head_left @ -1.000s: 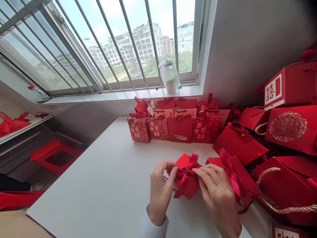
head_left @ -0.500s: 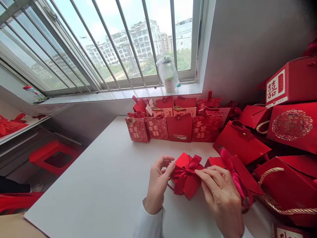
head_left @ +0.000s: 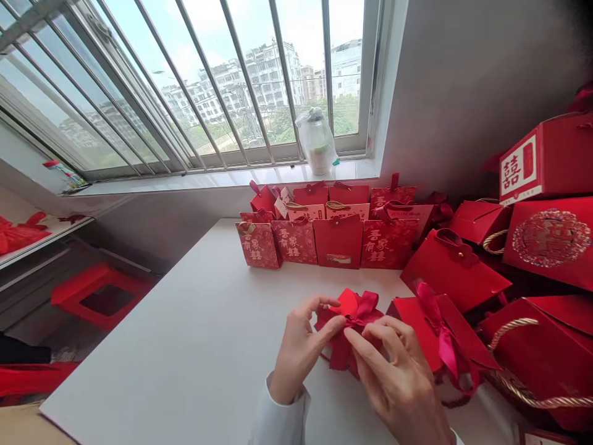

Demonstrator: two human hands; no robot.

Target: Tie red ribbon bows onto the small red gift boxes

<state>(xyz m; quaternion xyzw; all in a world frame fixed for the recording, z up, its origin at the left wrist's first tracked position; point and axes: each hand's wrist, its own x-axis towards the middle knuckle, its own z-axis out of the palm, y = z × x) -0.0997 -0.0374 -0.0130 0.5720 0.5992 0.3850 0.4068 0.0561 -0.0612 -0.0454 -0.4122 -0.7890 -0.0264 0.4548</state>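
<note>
A small red gift box (head_left: 341, 355) with a dark red ribbon bow (head_left: 368, 304) on top rests on the white table (head_left: 185, 334), between my hands. My left hand (head_left: 303, 343) touches the bow's knot from the left, its thumb and index finger pinched at the ribbon. From the right, my right hand (head_left: 393, 364) covers part of the box, and its thumb and index fingertips pinch the ribbon near the knot. Behind my right hand sits another red box (head_left: 417, 312) with a bright pink-red ribbon (head_left: 442, 334).
Rows of red gift bags (head_left: 338, 241) stand at the table's back. Larger red boxes (head_left: 551, 241), some with gold rope handles, are piled on the right. A bagged jar (head_left: 319, 145) stands on the windowsill. A red stool (head_left: 99, 293) is beyond the table's left edge.
My right hand has moved left across the box to the knot. My left hand's thumb has shifted right, onto the bow's middle. The view has shifted slightly.
</note>
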